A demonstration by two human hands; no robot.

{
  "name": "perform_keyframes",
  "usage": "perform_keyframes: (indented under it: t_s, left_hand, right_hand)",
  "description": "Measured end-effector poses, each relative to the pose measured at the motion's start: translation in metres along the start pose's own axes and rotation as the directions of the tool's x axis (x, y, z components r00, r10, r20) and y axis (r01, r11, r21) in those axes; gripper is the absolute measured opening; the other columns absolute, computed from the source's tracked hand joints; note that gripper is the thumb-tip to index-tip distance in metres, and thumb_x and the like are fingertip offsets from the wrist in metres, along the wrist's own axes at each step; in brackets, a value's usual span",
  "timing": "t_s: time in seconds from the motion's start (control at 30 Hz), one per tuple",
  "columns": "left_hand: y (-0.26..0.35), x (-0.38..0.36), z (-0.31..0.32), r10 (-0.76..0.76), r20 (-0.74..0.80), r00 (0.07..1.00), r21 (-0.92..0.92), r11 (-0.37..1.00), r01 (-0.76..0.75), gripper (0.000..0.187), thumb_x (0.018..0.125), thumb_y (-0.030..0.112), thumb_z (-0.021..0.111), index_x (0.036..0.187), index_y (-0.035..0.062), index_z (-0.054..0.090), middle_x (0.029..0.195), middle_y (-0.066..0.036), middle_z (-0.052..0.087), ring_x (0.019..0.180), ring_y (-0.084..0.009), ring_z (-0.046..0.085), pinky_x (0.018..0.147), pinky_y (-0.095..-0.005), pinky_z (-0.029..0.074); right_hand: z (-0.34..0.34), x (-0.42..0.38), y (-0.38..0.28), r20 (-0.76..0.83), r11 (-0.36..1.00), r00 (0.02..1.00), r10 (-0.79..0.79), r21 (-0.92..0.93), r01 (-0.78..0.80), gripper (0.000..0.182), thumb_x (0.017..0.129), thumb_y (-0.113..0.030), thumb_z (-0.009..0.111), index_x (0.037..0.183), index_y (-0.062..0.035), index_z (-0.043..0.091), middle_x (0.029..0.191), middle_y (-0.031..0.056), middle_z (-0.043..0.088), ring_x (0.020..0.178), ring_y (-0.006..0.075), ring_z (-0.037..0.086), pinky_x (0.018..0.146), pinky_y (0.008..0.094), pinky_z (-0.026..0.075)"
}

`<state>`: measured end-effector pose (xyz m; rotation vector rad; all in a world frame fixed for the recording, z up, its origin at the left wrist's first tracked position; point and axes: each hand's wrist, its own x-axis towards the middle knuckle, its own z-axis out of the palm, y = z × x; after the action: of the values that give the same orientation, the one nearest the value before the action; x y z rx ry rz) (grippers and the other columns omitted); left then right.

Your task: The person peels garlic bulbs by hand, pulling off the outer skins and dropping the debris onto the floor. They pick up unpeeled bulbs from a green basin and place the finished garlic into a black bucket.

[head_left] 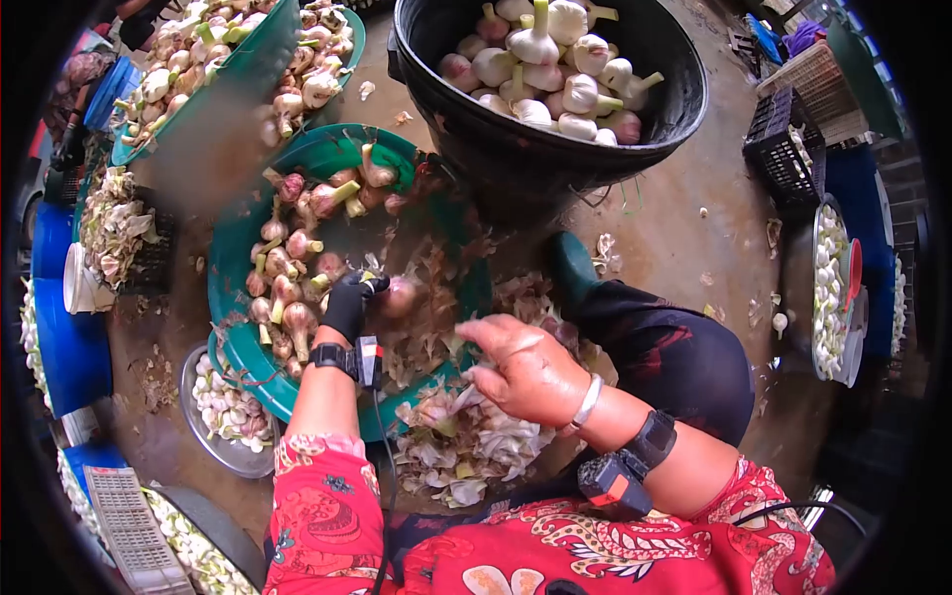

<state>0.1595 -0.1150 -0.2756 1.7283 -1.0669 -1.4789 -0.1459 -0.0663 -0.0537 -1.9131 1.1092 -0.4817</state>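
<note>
My left hand (353, 302), in a black glove, is closed on a garlic bulb (399, 297) over the green basin (220, 297). The bulb is slightly blurred. To the right, my bare right hand (526, 365) hovers at the basin's edge, thumb and fingers apart, with nothing visible in it. Several unpeeled garlic bulbs with cut stems (300, 322) fill the basin's left side, beside my left hand. Loose brown skins (431, 322) lie on its right side. Below my right hand is a heap of papery peelings (476, 451).
A black bucket (436, 109) of trimmed white garlic stands ahead. Another green tub (243, 74) of garlic is at upper left. A metal bowl (188, 382) of cloves sits left of the basin. A black crate (783, 149) and a basin of cloves (831, 288) stand right.
</note>
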Motion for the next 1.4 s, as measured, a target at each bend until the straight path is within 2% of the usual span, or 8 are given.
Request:
perform_keyframes:
  t_s: [0.1,0.2,0.6,0.73,0.77,0.9,1.07,1.4]
  left_hand:
    - [0.062,-0.061,0.011,0.302,0.100,0.948,0.078,0.948,-0.310,0.024,0.094,0.017,0.051,0.110,0.0035,0.063,0.097,-0.004,0.065,0.083,-0.0129,0.061,0.073,-0.0265,0.048]
    - [0.139,-0.127,0.040,0.121,0.180,0.976,-0.706,0.707,0.042,0.034,0.096,0.028,0.050,0.112,-0.0001,0.060,0.103,-0.005,0.064,0.092,-0.0145,0.059,0.080,-0.0274,0.047]
    - [0.201,-0.267,0.067,0.250,-0.163,0.954,-0.328,0.899,-0.292,0.017,0.092,0.008,0.051,0.101,0.0003,0.063,0.089,-0.001,0.064,0.076,-0.0074,0.059,0.064,-0.0212,0.047]
    - [0.197,-0.274,0.055,0.444,-0.132,0.886,-0.022,0.892,-0.451,0.020,0.089,0.000,0.049,0.104,-0.0032,0.061,0.091,-0.006,0.064,0.080,-0.0125,0.063,0.068,-0.0256,0.051]
    - [0.195,-0.271,0.049,0.727,0.030,0.686,0.581,0.546,-0.604,0.020,0.092,0.005,0.047,0.104,-0.0044,0.060,0.089,-0.008,0.064,0.079,-0.0136,0.063,0.068,-0.0264,0.051]
    - [0.194,-0.264,0.061,0.353,-0.168,0.920,-0.290,0.874,-0.389,0.018,0.094,0.005,0.048,0.100,-0.0024,0.063,0.086,-0.009,0.064,0.079,-0.0151,0.062,0.068,-0.0283,0.051]
    - [0.186,-0.257,0.068,0.314,-0.201,0.928,-0.226,0.907,-0.356,0.015,0.088,0.001,0.052,0.097,-0.0020,0.064,0.085,-0.008,0.065,0.078,-0.0151,0.062,0.069,-0.0282,0.051]
    - [0.162,-0.254,0.064,0.484,-0.235,0.843,0.249,0.868,-0.429,0.029,0.079,-0.004,0.051,0.106,0.0010,0.062,0.094,-0.006,0.064,0.086,-0.0162,0.062,0.076,-0.0291,0.051]
  right_hand:
    - [0.004,0.004,-0.008,-0.054,0.995,0.998,0.025,0.093,-0.020,0.071,0.074,-0.021,0.069,0.134,-0.0035,0.036,0.119,0.0264,0.050,0.110,0.0413,0.051,0.093,0.0426,0.043]
    - [0.015,0.008,-0.015,-0.118,0.970,0.991,-0.068,0.225,0.094,0.101,0.068,-0.028,0.078,0.145,-0.0075,0.015,0.136,0.0281,0.034,0.124,0.0428,0.039,0.103,0.0421,0.035]
    - [0.014,-0.012,-0.058,0.042,0.428,0.997,-0.067,0.904,-0.009,0.061,0.083,-0.021,0.070,0.131,-0.0100,0.034,0.108,0.0063,0.055,0.092,0.0134,0.058,0.077,0.0277,0.051]
    - [0.010,-0.008,-0.062,0.051,0.424,0.999,-0.002,0.904,-0.045,0.051,0.085,-0.032,0.068,0.121,-0.0050,0.043,0.104,0.0076,0.057,0.083,0.0133,0.059,0.062,0.0252,0.051]
    - [0.011,-0.004,-0.059,0.079,0.380,0.997,0.009,0.922,-0.076,0.050,0.085,-0.037,0.067,0.116,-0.0036,0.046,0.101,0.0081,0.058,0.079,0.0125,0.059,0.057,0.0242,0.049]
    - [0.013,-0.003,-0.058,0.056,0.477,0.996,0.070,0.875,-0.083,0.053,0.085,-0.041,0.067,0.116,-0.0044,0.046,0.098,0.0073,0.059,0.078,0.0114,0.058,0.057,0.0235,0.048]
    - [0.018,-0.004,-0.053,-0.078,0.595,0.994,0.079,0.803,0.015,0.049,0.085,-0.038,0.064,0.111,-0.0004,0.049,0.092,0.0089,0.061,0.076,0.0125,0.059,0.060,0.0275,0.050]
    - [0.010,-0.006,-0.043,0.651,0.044,0.756,-0.072,0.759,-0.650,0.037,0.088,-0.033,0.049,0.107,-0.0025,0.056,0.084,0.0111,0.063,0.057,0.0220,0.060,0.043,0.0270,0.042]
